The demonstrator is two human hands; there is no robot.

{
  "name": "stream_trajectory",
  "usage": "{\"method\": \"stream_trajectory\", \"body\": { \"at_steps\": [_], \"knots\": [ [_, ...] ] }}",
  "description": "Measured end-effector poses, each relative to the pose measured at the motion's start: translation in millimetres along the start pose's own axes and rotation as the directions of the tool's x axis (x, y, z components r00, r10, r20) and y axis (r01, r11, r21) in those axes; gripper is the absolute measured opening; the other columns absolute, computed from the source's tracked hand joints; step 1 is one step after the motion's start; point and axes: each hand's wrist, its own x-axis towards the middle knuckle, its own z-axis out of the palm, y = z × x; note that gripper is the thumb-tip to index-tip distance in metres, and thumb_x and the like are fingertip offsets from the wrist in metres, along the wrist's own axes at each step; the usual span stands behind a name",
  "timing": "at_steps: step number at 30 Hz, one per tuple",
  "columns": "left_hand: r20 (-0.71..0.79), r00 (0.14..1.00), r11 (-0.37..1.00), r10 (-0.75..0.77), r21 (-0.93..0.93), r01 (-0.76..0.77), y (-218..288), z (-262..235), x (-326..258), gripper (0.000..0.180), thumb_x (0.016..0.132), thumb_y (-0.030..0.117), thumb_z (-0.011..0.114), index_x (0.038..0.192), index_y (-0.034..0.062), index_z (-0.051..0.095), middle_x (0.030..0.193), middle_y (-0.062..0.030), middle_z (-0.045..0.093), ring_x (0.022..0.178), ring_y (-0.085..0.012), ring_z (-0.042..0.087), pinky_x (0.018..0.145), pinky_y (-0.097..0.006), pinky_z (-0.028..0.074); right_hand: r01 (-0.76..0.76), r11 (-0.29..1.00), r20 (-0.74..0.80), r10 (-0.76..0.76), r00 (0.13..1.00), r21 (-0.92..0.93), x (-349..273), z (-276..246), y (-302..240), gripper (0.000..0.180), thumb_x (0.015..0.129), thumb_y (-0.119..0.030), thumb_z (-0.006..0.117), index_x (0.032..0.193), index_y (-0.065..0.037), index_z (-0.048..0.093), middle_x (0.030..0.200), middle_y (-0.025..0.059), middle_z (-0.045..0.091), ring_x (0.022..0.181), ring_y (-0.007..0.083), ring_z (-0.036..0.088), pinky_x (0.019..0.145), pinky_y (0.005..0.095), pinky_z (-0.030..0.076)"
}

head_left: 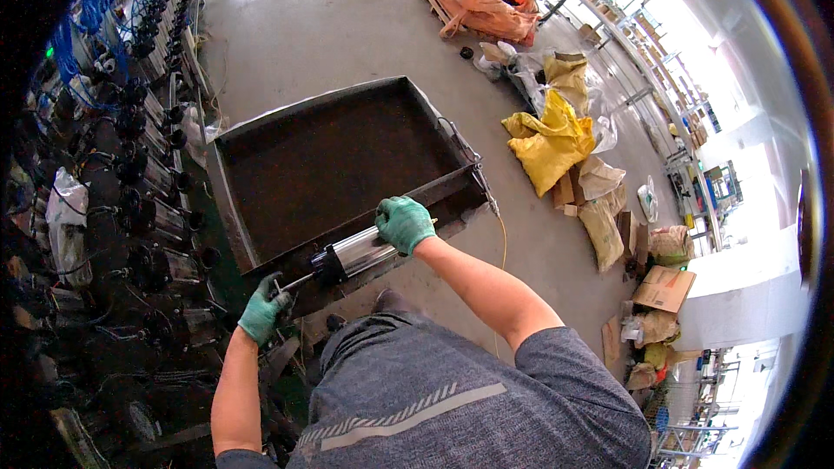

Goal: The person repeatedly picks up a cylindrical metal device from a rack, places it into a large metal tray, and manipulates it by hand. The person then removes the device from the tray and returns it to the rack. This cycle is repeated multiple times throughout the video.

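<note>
A silver cylindrical motor (pixel 363 251) with a black end lies across the near ledge of a dark metal tray cart (pixel 261 260). My right hand (pixel 405 224), in a green glove, is closed over the motor's right end from above. A thin metal rod (pixel 298 282) runs from the black end toward my left hand (pixel 263 311), also gloved in green. The fingers of that hand are curled round the rod's outer end. Whether the rod is a shaft or a separate tool, I cannot tell. My right palm hides the motor's far right end.
Rows of similar motors with black ends and cables (pixel 161 213) stand close on my left. A chain (pixel 469 152) hangs at the cart's right edge. Yellow sacks (pixel 552 143), an orange bag (pixel 489 4) and cardboard boxes (pixel 665 287) lie on the floor to the right, before racks.
</note>
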Motion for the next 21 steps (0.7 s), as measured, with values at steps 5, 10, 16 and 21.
{"method": "stream_trajectory", "body": {
  "at_steps": [5, 10, 16, 21],
  "knots": [
    [-0.041, 0.936, 0.427, 0.349, 0.896, -0.120, -13, 1, 11, 0.027, 0.090, 0.021, 0.075, 0.111, 0.0052, 0.068, 0.084, -0.0216, 0.071, 0.076, -0.0369, 0.069, 0.068, -0.040, 0.054, -0.005, 1.000, 0.007, 0.005, 1.000, 0.006, -1, -3, -3, 0.022, 0.091, -0.027, 0.059, 0.094, -0.009, 0.072, 0.099, 0.0167, 0.071, 0.098, 0.0379, 0.067, 0.088, 0.0492, 0.054],
    [-0.149, 0.978, 0.556, 0.147, 0.830, 0.043, -1, 1, 16, 0.038, 0.092, 0.038, 0.074, 0.108, 0.0039, 0.070, 0.076, -0.0121, 0.070, 0.069, -0.0275, 0.068, 0.064, -0.038, 0.055, -0.013, 1.000, -0.005, 0.013, 1.000, 0.014, 0, -3, -4, 0.022, 0.091, -0.027, 0.060, 0.095, -0.009, 0.072, 0.099, 0.0164, 0.071, 0.100, 0.0374, 0.066, 0.089, 0.0483, 0.054],
    [-0.038, 0.973, 0.966, -0.227, 0.114, 0.230, 11, 0, 2, 0.025, 0.094, 0.025, 0.071, 0.112, 0.0076, 0.065, 0.083, -0.0042, 0.064, 0.065, -0.0180, 0.058, 0.057, -0.036, 0.051, 0.001, 1.000, -0.045, -0.001, 0.999, 0.012, -3, -1, 1, 0.020, 0.090, -0.025, 0.061, 0.091, -0.009, 0.072, 0.094, 0.0157, 0.071, 0.094, 0.0370, 0.067, 0.085, 0.0482, 0.055],
    [-0.074, 0.667, 0.382, 0.741, 0.864, -0.328, -38, 6, 22, 0.038, 0.083, 0.009, 0.079, 0.114, 0.0120, 0.057, 0.082, -0.0121, 0.065, 0.068, -0.0363, 0.064, 0.065, -0.043, 0.053, 0.047, 0.999, -0.113, -0.043, 0.993, 0.026, -2, 4, 1, 0.019, 0.089, -0.024, 0.061, 0.086, -0.009, 0.072, 0.091, 0.0159, 0.072, 0.090, 0.0370, 0.068, 0.082, 0.0483, 0.055]
  ]
}}
